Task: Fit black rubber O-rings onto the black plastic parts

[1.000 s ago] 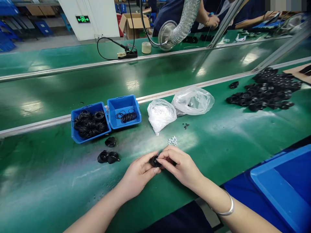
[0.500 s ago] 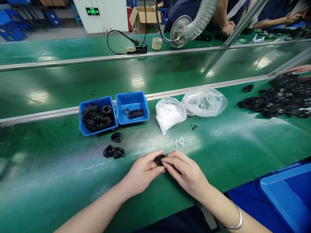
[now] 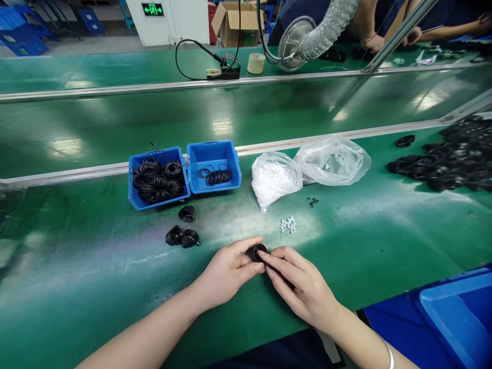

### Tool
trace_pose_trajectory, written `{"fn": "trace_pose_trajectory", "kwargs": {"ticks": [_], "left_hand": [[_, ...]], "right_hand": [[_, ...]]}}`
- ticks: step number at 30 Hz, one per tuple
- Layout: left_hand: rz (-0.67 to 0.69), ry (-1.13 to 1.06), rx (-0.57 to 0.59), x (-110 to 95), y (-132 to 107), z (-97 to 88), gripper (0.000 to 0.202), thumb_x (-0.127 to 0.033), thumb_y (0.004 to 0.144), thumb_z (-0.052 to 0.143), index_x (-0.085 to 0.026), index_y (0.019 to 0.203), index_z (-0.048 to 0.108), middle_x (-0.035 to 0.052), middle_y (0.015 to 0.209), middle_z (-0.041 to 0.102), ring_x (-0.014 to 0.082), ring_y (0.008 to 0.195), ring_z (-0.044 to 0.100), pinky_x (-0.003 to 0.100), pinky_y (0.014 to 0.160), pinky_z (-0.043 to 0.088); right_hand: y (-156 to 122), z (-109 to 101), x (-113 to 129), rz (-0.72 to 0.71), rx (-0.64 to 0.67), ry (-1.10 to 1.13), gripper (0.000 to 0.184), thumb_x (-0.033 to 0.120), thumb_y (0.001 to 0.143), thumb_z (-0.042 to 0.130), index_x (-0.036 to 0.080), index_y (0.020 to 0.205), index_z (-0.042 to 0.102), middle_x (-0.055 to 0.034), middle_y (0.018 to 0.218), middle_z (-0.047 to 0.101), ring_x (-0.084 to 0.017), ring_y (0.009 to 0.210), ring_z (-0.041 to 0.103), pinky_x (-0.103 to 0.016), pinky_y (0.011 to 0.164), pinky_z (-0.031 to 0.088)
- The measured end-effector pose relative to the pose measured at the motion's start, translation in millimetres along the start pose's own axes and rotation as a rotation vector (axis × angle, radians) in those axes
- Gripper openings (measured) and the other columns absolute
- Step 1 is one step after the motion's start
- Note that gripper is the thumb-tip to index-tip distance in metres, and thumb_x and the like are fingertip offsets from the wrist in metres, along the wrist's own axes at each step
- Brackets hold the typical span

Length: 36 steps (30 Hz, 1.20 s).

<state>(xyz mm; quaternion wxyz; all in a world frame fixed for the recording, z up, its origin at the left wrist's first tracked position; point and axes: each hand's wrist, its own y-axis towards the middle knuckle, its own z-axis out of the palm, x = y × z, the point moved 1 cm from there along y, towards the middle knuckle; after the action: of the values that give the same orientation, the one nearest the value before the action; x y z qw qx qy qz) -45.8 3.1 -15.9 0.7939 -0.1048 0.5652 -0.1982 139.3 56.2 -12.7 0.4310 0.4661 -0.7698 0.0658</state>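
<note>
My left hand [image 3: 232, 269] is closed around a small black plastic housing [image 3: 255, 251], with its round opening facing up and to the right. Fingertips of my right hand [image 3: 298, 279] press at and into that opening. A dark strip shows between the right fingers; whether it is an object or shadow I cannot tell. Just beyond the hands lies a small cluster of light grey pieces [image 3: 288, 224], with tiny black pieces [image 3: 312, 202] farther back. Three similar black housings [image 3: 187, 213] rest on the green bench to the left, two of them touching.
Two blue bins hold black rings: a full bin [image 3: 132, 192] and a sparser bin [image 3: 213, 154]. Beside them are a bag of white pieces [image 3: 274, 177] and a clear plastic bag [image 3: 334, 159]. Black parts [image 3: 453, 159] are heaped at right; a blue crate [image 3: 461, 312] sits lower right.
My view has shifted slightly, so the bench items appear a little farther right. My right fingers have shifted at the housing's opening; the left hand keeps its hold.
</note>
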Motion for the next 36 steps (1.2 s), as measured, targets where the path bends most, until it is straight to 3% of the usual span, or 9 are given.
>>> {"fn": "trace_pose_trajectory", "kwargs": {"ticks": [7,14,19,25,28,32,36], "left_hand": [[0.006,0.064,-0.007,1,-2,-1.1,0.057,-0.026,0.086,0.065,-0.017,0.139,0.048,0.0105,0.123,0.069,0.0298,0.112,0.065,0.045,0.100,0.048],[0.021,0.079,-0.017,3,-1,-1.6,0.056,-0.028,0.084,0.066,-0.019,0.137,0.050,0.0098,0.128,0.065,0.0305,0.113,0.063,0.042,0.098,0.049],[0.020,0.033,-0.001,-1,-1,-0.2,0.057,-0.028,0.084,0.067,-0.016,0.137,0.049,0.0108,0.118,0.069,0.0280,0.110,0.064,0.041,0.098,0.048],[0.044,0.020,-0.010,0,-1,-0.5,0.051,-0.027,0.083,0.068,-0.019,0.132,0.053,0.0111,0.135,0.058,0.0289,0.116,0.061,0.042,0.101,0.047],[0.048,-0.026,0.019,-1,-2,0.6,0.052,-0.028,0.083,0.070,-0.020,0.132,0.053,0.0113,0.132,0.061,0.0286,0.119,0.059,0.042,0.104,0.044],[0.099,-0.090,0.103,-7,-5,1.5,0.053,-0.025,0.086,0.067,-0.024,0.135,0.048,0.0119,0.135,0.057,0.0274,0.117,0.062,0.045,0.105,0.044],[0.108,-0.025,0.131,-10,-7,2.2,0.056,-0.023,0.088,0.064,-0.025,0.139,0.041,0.0117,0.133,0.056,0.0257,0.116,0.061,0.043,0.103,0.046]], "right_hand": [[-1,2,-2,0.002,0.033,-0.032,0.056,0.004,0.092,0.049,0.024,0.143,0.044,-0.0101,0.105,0.055,-0.021,0.099,0.057,-0.036,0.082,0.053],[-4,5,-2,-0.052,0.081,-0.272,0.063,0.006,0.092,0.049,0.023,0.150,0.032,-0.0122,0.106,0.058,-0.025,0.096,0.057,-0.042,0.081,0.053],[-8,3,-1,-0.031,0.029,-0.251,0.061,0.007,0.092,0.048,0.023,0.149,0.033,-0.0125,0.107,0.058,-0.023,0.094,0.058,-0.039,0.079,0.054],[-7,2,-1,-0.067,0.078,-0.332,0.059,0.005,0.092,0.046,0.023,0.148,0.036,-0.0113,0.103,0.059,-0.024,0.092,0.058,-0.040,0.077,0.052],[-4,-4,0,-0.009,0.074,-0.226,0.050,0.007,0.093,0.047,0.022,0.140,0.043,-0.0108,0.106,0.057,-0.022,0.093,0.058,-0.038,0.079,0.053],[0,-16,3,0.149,-0.077,-0.033,0.044,0.013,0.091,0.052,0.021,0.133,0.042,-0.0062,0.096,0.053,-0.016,0.074,0.055,-0.030,0.066,0.052],[9,-15,8,0.086,0.100,-0.155,0.053,0.017,0.091,0.055,0.021,0.141,0.037,-0.0073,0.099,0.054,-0.016,0.074,0.058,-0.030,0.065,0.053]]}}
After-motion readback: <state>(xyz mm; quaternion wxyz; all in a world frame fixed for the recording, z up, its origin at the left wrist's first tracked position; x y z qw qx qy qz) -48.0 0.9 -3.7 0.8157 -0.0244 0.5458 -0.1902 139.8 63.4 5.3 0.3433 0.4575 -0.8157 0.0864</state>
